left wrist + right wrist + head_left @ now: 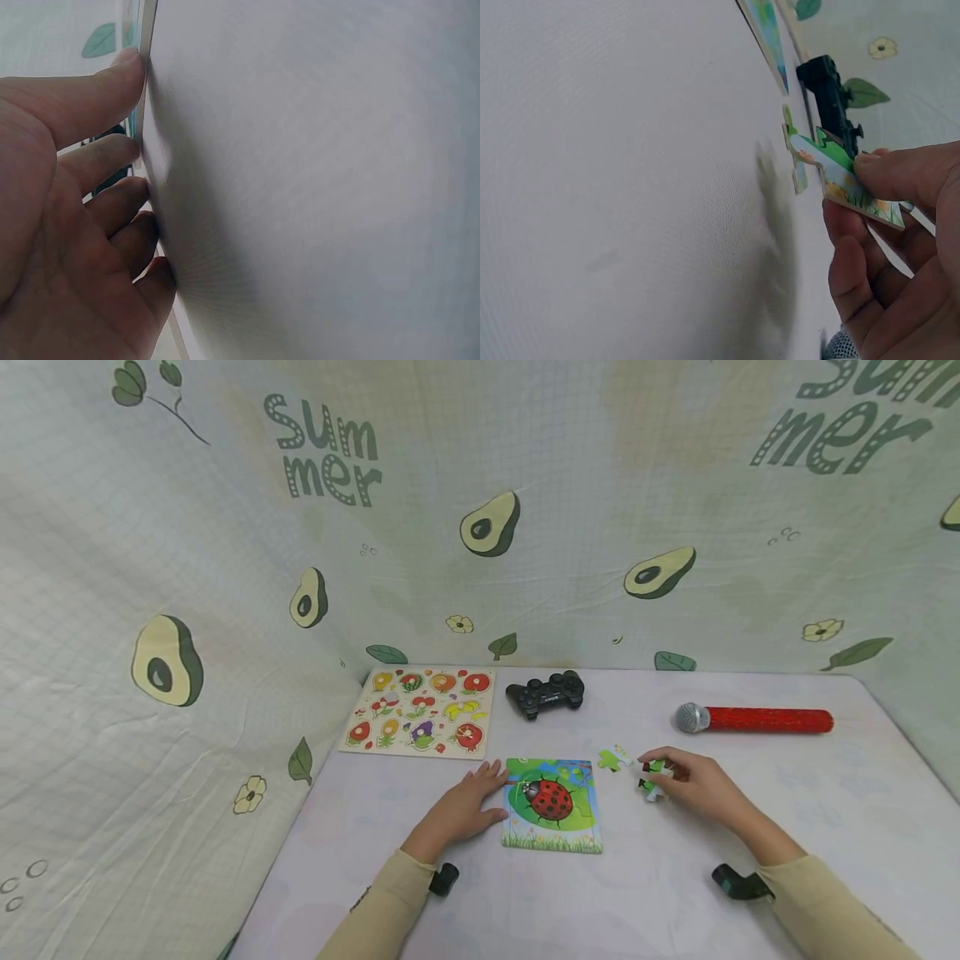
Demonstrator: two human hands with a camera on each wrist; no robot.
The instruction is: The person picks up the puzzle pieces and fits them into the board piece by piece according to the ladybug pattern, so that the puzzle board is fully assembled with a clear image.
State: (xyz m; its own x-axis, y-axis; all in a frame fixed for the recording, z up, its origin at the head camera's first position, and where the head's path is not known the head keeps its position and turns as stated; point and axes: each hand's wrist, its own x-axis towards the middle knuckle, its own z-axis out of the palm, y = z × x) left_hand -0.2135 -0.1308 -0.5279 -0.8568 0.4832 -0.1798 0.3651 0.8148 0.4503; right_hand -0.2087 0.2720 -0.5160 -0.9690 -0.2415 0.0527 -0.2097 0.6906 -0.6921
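Note:
A square ladybug puzzle board lies flat on the table in the head view. My left hand rests at its left edge, fingers loosely extended and thumb tip right at the side. In the left wrist view that hand shows its palm side, fingertips down on the table. To the right of the board, my right hand pinches a jigsaw piece printed with grass and flowers, thumb on its printed face. Between board and right hand lies a loose green and pale jigsaw piece.
A wooden fruit puzzle board lies at the back left. Beside it sits a black game controller. A red microphone with a silver head lies at the back right. Behind the table hangs a printed cloth.

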